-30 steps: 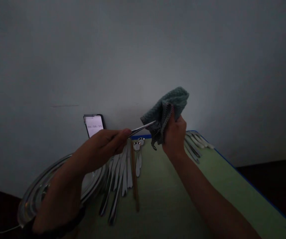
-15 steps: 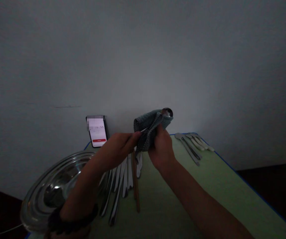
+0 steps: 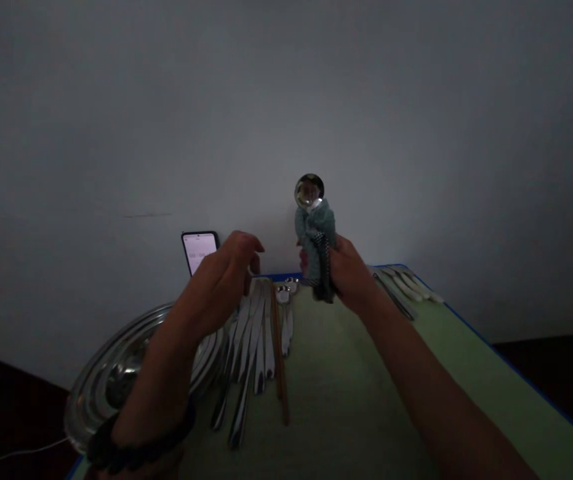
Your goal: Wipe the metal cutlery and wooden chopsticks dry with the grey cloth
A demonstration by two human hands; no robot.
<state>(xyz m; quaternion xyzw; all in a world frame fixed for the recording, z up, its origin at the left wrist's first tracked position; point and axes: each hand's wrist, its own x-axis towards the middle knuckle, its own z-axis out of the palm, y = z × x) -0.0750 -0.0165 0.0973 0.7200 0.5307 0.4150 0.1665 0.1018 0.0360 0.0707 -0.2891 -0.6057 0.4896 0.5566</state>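
Note:
My right hand (image 3: 351, 273) is closed around a grey-green cloth (image 3: 314, 227) with a dark checked edge. From the top of the cloth sticks the shiny round bowl of a metal spoon (image 3: 309, 191); its handle is wrapped and hidden. My left hand (image 3: 229, 267) hovers apart from the cloth, fingers loosely bent and holding nothing. Below it on the table lies a row of metal knives (image 3: 254, 333). Wooden chopsticks (image 3: 279, 353) are beside them, then small spoons (image 3: 285, 293).
A wide steel basin (image 3: 116, 367) stands at the left, partly behind my left forearm. Against the wall leans a phone (image 3: 200, 247) with a lit screen. More cutlery (image 3: 404, 287), some with pale handles, lies at the far right of the green table (image 3: 356, 387) with its blue edge.
My left hand has let go of the cloth and moved left. My right hand has turned the wrapped spoon upright, and its bowl now stands higher. The view has shifted slightly.

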